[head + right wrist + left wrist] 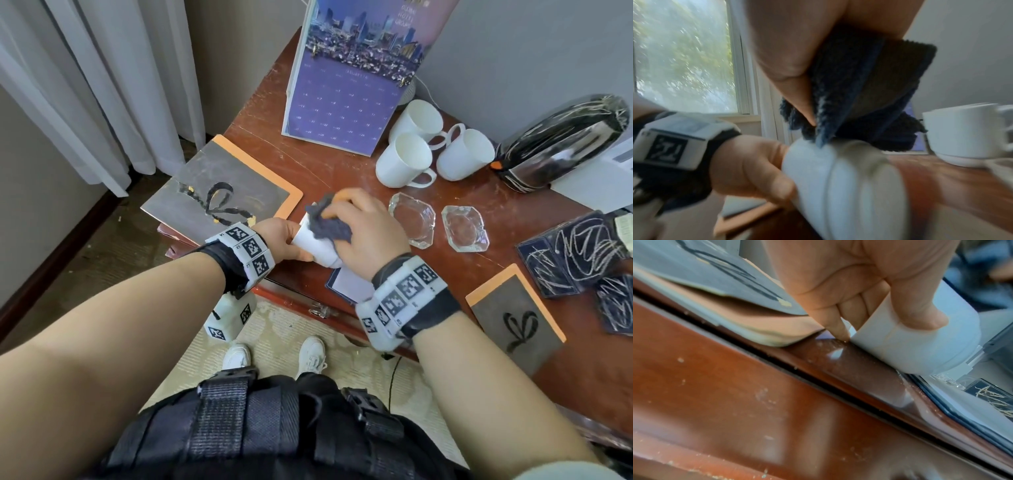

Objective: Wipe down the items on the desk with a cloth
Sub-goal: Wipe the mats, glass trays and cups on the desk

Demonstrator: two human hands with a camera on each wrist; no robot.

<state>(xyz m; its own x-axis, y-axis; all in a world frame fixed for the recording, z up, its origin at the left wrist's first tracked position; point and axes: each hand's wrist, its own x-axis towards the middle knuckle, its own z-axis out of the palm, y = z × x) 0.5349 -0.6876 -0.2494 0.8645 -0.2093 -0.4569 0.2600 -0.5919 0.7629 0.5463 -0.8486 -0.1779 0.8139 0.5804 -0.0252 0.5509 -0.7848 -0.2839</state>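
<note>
Left hand (281, 236) grips white cup (317, 248) on its side; right hand (366, 229) clutches dark cloth (329, 222) against it. Best practice: rotate cup, wipe rim to base.

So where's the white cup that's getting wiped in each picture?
Head view: the white ceramic cup lies tilted at centre, between the left hand and the right hand, under the dark blue cloth.
Left wrist view: the cup is at right, under the thumb.
Right wrist view: the cup is at bottom centre.
Shared landmark: the reddish-brown wooden desk.
</note>
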